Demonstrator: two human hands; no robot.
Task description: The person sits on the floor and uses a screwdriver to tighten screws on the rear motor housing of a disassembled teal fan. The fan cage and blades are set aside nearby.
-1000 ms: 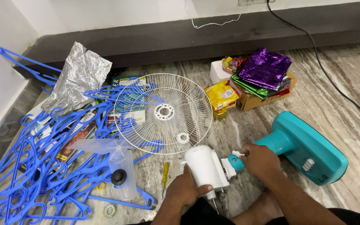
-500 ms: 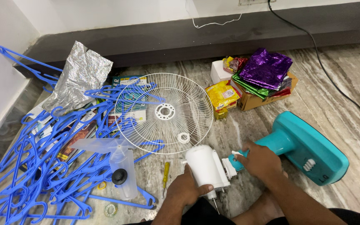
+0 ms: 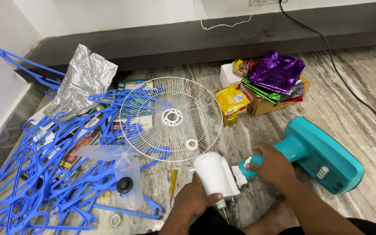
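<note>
My left hand (image 3: 194, 198) grips the lower side of a white fan motor housing (image 3: 214, 174) lying on the marble floor. My right hand (image 3: 273, 165) holds the neck joint where the white housing meets the teal fan stand (image 3: 316, 152). The teal base lies on its side to the right. A white wire fan guard (image 3: 171, 117) lies flat just beyond the motor, with a small white ring nut (image 3: 192, 144) resting on it. A translucent fan blade (image 3: 120, 165) with a black knob (image 3: 124, 185) lies to the left. A yellow-handled screwdriver (image 3: 173, 186) lies beside my left hand.
A heap of blue plastic hangers (image 3: 35, 174) covers the left floor, with crumpled silver foil (image 3: 85, 78) behind. A cardboard box with purple and green foil packets (image 3: 275, 82) and a yellow packet (image 3: 231, 100) sit at the back right. A black cable (image 3: 349, 87) runs along the floor.
My right hand has shifted slightly on the neck joint. The motor housing and left hand stay in place.
</note>
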